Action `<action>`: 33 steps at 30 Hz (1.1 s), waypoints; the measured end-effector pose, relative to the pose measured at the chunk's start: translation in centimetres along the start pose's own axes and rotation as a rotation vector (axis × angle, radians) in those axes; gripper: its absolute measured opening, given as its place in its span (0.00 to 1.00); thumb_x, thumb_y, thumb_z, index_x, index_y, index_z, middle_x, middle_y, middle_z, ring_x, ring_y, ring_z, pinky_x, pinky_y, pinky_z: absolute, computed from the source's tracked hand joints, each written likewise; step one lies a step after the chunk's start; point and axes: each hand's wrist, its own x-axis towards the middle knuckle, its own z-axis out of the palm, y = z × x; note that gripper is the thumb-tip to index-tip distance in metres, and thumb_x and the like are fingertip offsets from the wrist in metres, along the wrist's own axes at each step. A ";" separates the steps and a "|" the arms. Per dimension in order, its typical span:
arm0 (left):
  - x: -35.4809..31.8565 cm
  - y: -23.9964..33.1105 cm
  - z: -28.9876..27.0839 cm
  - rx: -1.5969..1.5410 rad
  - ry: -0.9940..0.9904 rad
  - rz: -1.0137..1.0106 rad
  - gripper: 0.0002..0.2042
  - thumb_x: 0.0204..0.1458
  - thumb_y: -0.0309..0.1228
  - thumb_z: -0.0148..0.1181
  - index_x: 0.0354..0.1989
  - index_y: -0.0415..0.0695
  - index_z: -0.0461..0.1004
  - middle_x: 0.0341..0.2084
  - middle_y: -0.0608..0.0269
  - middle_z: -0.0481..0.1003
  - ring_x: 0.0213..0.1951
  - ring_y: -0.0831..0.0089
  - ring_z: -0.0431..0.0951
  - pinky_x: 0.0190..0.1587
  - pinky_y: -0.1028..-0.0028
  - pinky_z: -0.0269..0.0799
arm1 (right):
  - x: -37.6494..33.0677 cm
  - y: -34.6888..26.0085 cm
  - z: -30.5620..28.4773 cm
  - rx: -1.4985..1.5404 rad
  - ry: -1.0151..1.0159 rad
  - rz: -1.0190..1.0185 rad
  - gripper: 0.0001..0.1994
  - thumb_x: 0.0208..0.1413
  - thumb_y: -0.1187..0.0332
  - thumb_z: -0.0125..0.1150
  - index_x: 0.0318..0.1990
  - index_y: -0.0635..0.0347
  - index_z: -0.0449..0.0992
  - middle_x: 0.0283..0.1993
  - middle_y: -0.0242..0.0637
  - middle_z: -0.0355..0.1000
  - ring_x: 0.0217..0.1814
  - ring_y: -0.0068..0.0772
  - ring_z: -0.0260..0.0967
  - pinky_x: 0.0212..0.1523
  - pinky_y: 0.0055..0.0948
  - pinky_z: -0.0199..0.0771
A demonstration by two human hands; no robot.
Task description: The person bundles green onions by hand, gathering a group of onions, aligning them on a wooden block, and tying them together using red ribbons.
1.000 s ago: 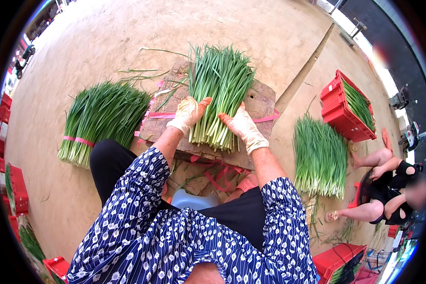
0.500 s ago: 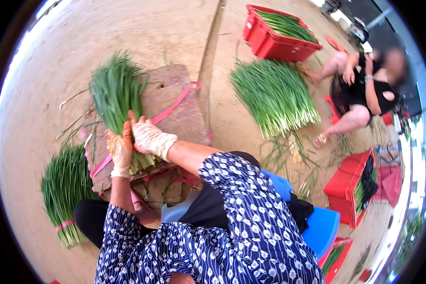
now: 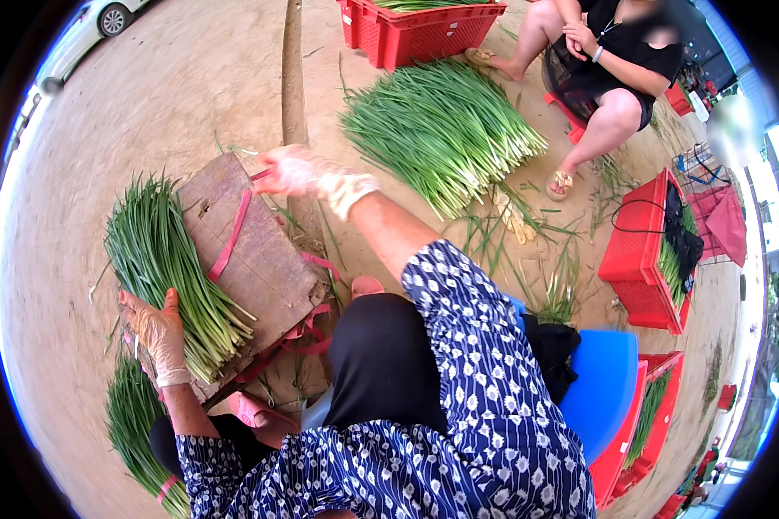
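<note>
One loose bundle of long green stalks (image 3: 169,268) lies untied on the wooden board (image 3: 255,259), along its left side, leafy tips pointing away from the person and pale ends toward them. The gloved left hand (image 3: 157,333) rests against the bundle's outer side, thumb parted from the fingers. If that hand lets go, the outer stalks could spill over the board's left edge, since no band shows around them. A few ends stick out to the right, so a tie pulled now might fix them unevenly.

The gloved right hand (image 3: 299,173) pinches a pink ribbon (image 3: 232,233) at the board's far corner. Its thin gloved grip could slip, or a hard tug could drag stalks askew; whether the ribbon passes beneath the bundle is hidden. Loose pink strips (image 3: 312,342) by the near right edge could snag or tangle.

Further out, a banded bundle (image 3: 138,419) lies on the ground beside the left knee, which could crush it. A wide stalk heap (image 3: 441,134) lies near a co-worker's sandalled foot (image 3: 560,183), where a careless step might bruise it.
</note>
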 end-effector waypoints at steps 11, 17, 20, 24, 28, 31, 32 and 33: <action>-1.3 16.6 1.2 -0.376 -0.077 0.581 0.46 0.52 0.42 0.66 0.73 0.37 0.43 0.70 0.45 0.54 0.68 0.41 0.55 0.69 0.53 0.50 | -15.5 26.1 -2.6 -0.253 0.521 1.106 0.69 0.35 0.50 0.80 0.75 0.62 0.30 0.78 0.52 0.36 0.79 0.54 0.36 0.74 0.50 0.48; -3.4 19.8 5.0 -0.308 -0.169 0.640 0.39 0.58 0.45 0.58 0.72 0.37 0.48 0.68 0.44 0.57 0.67 0.41 0.56 0.69 0.51 0.48 | -16.4 31.0 -5.1 -0.327 0.476 1.246 0.68 0.38 0.49 0.80 0.75 0.59 0.28 0.79 0.46 0.34 0.81 0.46 0.32 0.76 0.49 0.43; -3.6 20.5 4.9 -0.253 -0.186 0.634 0.36 0.60 0.45 0.54 0.72 0.39 0.50 0.67 0.45 0.59 0.67 0.42 0.57 0.68 0.50 0.47 | -16.3 32.7 -5.8 -0.251 0.422 1.328 0.69 0.38 0.48 0.80 0.75 0.56 0.26 0.79 0.42 0.38 0.81 0.41 0.36 0.76 0.47 0.42; -3.5 20.9 4.4 -0.258 -0.226 0.613 0.37 0.57 0.42 0.58 0.73 0.43 0.51 0.65 0.37 0.59 0.66 0.39 0.57 0.68 0.48 0.47 | -15.4 33.0 -5.3 -0.339 0.372 1.334 0.56 0.37 0.51 0.82 0.71 0.57 0.51 0.67 0.41 0.65 0.71 0.41 0.58 0.66 0.48 0.58; -3.2 21.3 3.9 -0.260 -0.259 0.611 0.37 0.56 0.40 0.59 0.72 0.43 0.52 0.63 0.32 0.58 0.65 0.37 0.57 0.68 0.48 0.47 | -14.1 34.1 -3.9 -0.531 0.405 1.341 0.28 0.42 0.57 0.77 0.51 0.57 0.76 0.57 0.41 0.72 0.62 0.41 0.66 0.57 0.50 0.66; -3.2 21.2 3.7 -0.270 -0.270 0.598 0.37 0.55 0.39 0.60 0.72 0.45 0.53 0.63 0.29 0.58 0.65 0.35 0.57 0.68 0.48 0.48 | -14.1 35.7 -3.1 -0.583 0.528 1.283 0.18 0.49 0.67 0.69 0.48 0.59 0.77 0.54 0.47 0.74 0.58 0.40 0.72 0.55 0.50 0.70; -3.2 21.3 3.7 -0.276 -0.269 0.594 0.37 0.55 0.39 0.61 0.72 0.45 0.53 0.63 0.29 0.58 0.64 0.35 0.57 0.68 0.48 0.48 | -14.5 36.4 -3.1 -0.511 0.514 1.249 0.18 0.49 0.67 0.69 0.48 0.59 0.77 0.52 0.48 0.75 0.56 0.42 0.73 0.54 0.49 0.72; -3.2 21.5 3.7 -0.269 -0.272 0.599 0.37 0.55 0.39 0.61 0.72 0.45 0.54 0.63 0.29 0.58 0.64 0.35 0.58 0.68 0.48 0.48 | -15.0 37.4 -3.4 -0.441 0.502 1.217 0.18 0.49 0.67 0.68 0.48 0.60 0.77 0.50 0.49 0.76 0.54 0.44 0.75 0.53 0.48 0.74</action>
